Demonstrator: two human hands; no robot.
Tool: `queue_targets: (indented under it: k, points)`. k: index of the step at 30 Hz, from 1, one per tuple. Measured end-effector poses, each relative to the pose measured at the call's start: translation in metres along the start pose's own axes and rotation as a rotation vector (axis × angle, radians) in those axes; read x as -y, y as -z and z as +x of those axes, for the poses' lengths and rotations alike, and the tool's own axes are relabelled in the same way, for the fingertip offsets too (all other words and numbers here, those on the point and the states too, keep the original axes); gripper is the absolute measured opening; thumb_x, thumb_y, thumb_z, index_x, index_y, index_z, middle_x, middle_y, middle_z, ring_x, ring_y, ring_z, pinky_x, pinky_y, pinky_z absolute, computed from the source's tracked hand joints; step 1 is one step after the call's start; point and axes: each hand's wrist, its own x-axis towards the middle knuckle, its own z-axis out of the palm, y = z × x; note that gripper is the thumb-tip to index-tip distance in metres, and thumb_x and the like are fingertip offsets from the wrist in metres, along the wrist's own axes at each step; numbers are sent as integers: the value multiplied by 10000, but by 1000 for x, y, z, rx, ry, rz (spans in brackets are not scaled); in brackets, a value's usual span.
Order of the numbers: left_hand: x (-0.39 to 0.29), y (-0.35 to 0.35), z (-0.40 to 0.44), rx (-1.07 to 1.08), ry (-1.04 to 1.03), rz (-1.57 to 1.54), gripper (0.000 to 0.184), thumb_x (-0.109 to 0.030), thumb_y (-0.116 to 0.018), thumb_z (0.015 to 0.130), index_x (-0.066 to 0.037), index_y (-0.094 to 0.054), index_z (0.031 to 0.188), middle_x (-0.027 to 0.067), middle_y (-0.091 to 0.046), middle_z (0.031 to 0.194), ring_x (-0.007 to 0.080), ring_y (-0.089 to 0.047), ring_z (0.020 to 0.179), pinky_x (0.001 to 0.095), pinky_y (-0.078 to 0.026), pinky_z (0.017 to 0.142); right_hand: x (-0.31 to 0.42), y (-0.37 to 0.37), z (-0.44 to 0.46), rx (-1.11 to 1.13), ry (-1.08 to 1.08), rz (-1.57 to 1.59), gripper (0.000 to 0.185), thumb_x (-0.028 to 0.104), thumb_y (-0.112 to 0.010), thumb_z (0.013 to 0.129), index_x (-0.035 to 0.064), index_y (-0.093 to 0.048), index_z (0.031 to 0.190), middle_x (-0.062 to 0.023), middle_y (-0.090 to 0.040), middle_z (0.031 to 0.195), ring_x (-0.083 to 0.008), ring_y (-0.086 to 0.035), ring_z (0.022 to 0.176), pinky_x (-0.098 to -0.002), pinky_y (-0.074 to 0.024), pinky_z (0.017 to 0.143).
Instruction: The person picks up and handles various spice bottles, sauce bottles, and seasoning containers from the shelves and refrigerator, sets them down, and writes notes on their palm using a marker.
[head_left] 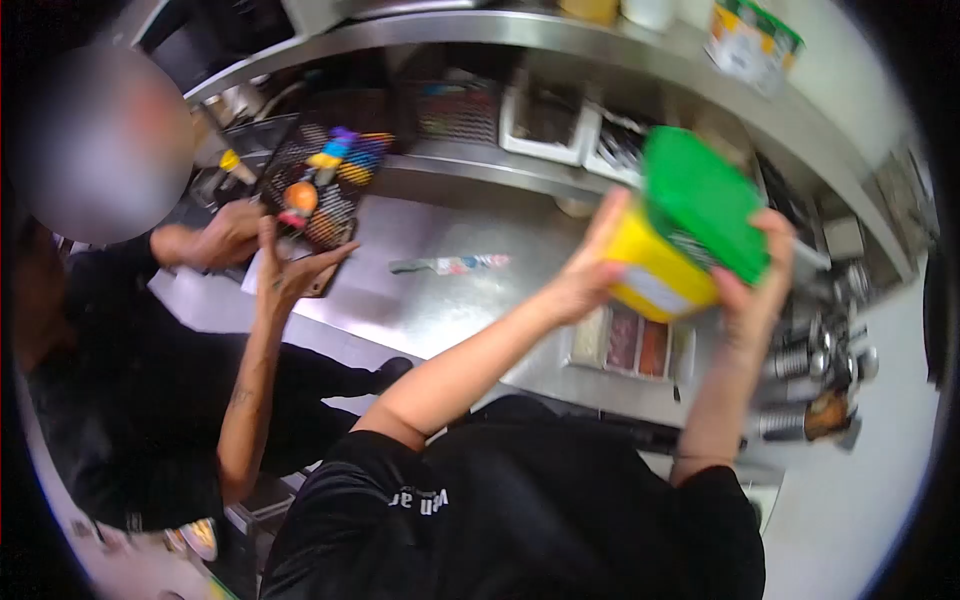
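Raised over the counter in front of me is a yellow plastic tub with a green lid, slightly blurred and tilted. My left hand grips its left side, and my right hand is closed on the right side near the lid's edge. Under the tub, on the counter, sits a divided container with pale, dark red and orange-red contents in its compartments. A long slim item in a printed wrapper lies on the steel surface left of my hands.
At left a co-worker handles a black mesh basket with colourful items. White bins stand on the lower shelf. A steel shelf curves overhead, bearing another tub. Metal utensils hang or stand at right.
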Motion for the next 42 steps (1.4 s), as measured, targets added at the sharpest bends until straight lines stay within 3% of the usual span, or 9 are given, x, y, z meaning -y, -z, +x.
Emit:
queue_targets:
  k: [3, 6, 12, 25, 30, 38, 40, 41, 42]
  points:
    - [13, 54, -54, -17, 122, -302, 1158, -811, -611, 633, -154, -213, 1499, 121, -275, 1515, 328, -317, 1366, 527, -284, 1110, 6, -64, -52, 51, -202, 312, 686, 240, -891, 573, 103, -450, 1080, -58, -483, 1057, -192, -493, 1043, -333, -425, 897]
    - [25, 83, -105, -305, -2, -300, 913, -704, -589, 765, -145, -342, 1443, 119, -401, 1445, 314, -408, 1311, 546, -362, 1060, 16, -100, -89, 200, -134, 272, 737, 324, -921, 535, 106, -489, 1091, -143, -465, 1207, -271, -478, 1144, -377, -411, 952]
    - [57, 125, -193, -617, 3, -522, 803, -611, -709, 725, -159, -472, 1345, 64, -519, 1329, 266, -535, 1161, 455, -475, 962, 14, -118, -127, 572, -338, 286, 617, 416, -842, 660, 141, -538, 1121, -197, -456, 1286, -351, -557, 1109, -409, -513, 852]
    - [48, 112, -155, -348, 10, -644, 809, -436, -806, 709, -124, -459, 1371, 90, -485, 1384, 279, -483, 1246, 488, -376, 1070, 1, -102, -110, 394, -225, 170, 550, 435, -797, 714, 174, -617, 1164, -270, -232, 1504, -441, -399, 1307, -399, -536, 863]
    - [57, 105, -136, -252, 108, -598, 835, -365, -853, 670, -95, -470, 1362, 82, -507, 1374, 264, -498, 1246, 444, -379, 1081, -11, -82, -97, 333, 58, -13, 365, 380, -737, 781, 207, -696, 1100, -44, -591, 1287, -334, -442, 1309, -395, -545, 871]
    - [73, 84, -123, -328, 211, -473, 900, -491, -746, 708, -170, -326, 1436, 120, -433, 1399, 336, -434, 1290, 616, -345, 1044, -11, -92, -98, 362, 108, -109, 405, 321, -740, 789, 157, -672, 1153, -56, -663, 1163, -266, -615, 1109, -382, -520, 926]
    - [75, 90, -128, -292, 248, -499, 933, -478, -757, 696, -152, -307, 1446, 149, -407, 1424, 359, -424, 1295, 637, -329, 1050, -11, -88, -96, 325, 11, 2, 349, 244, -735, 808, 118, -680, 1129, -102, -689, 1079, -245, -667, 1000, -355, -528, 897]
    - [72, 87, -129, -283, 248, -503, 945, -465, -766, 688, -139, -307, 1447, 161, -402, 1428, 365, -420, 1297, 645, -324, 1051, 4, -78, -86, 308, -405, 177, 269, 162, -716, 826, 57, -695, 1073, -129, -708, 1000, -186, -684, 893, -326, -529, 841]
    - [81, 98, -136, -274, 246, -476, 956, -452, -776, 679, -126, -307, 1447, 163, -409, 1422, 366, -425, 1294, 636, -324, 1057, -8, -73, -80, 239, -365, 197, 235, 136, -706, 843, 8, -698, 1040, -133, -714, 956, -127, -653, 850, -294, -516, 782]
